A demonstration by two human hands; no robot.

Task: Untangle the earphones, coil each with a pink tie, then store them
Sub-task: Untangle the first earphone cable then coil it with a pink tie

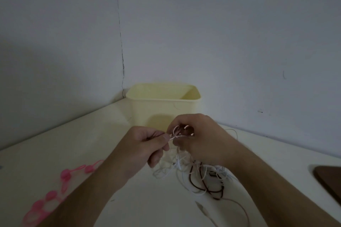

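Pale cream tabletop [77,153] fills the lower half of the view, meeting grey-white walls in a corner behind it. Against that corner stands a pale yellow plastic bin [162,105], open at the top; from this angle its contents cannot be seen. A dark brown flat object [330,180] lies at the far right edge, cut off by the frame.

Two bare forearms reach in from the bottom, and the hands meet just in front of the bin, raised above the table. The left hand [147,143] has its fingers curled, thumb and forefinger pinching a thin whitish-pink cord. The right hand [199,138] is also curled, holding small loops of the same cord close against the left fingertips. Below and between the hands, the tangled earphones [199,173] lie in a loose heap on the table, white strands mixed with a dark brown one, some strands rising to the hands. A white cord with a slim plug [203,208] trails toward the viewer.

At lower left, well apart from the heap, pink ties [55,191] lie in a row, partly hidden by the left forearm.

The work appears to be at the untangling stage. Pulling the pinched loops apart too firmly could tighten a knot instead of freeing it, and lifting higher could drag the whole heap along or snag the brown cord.
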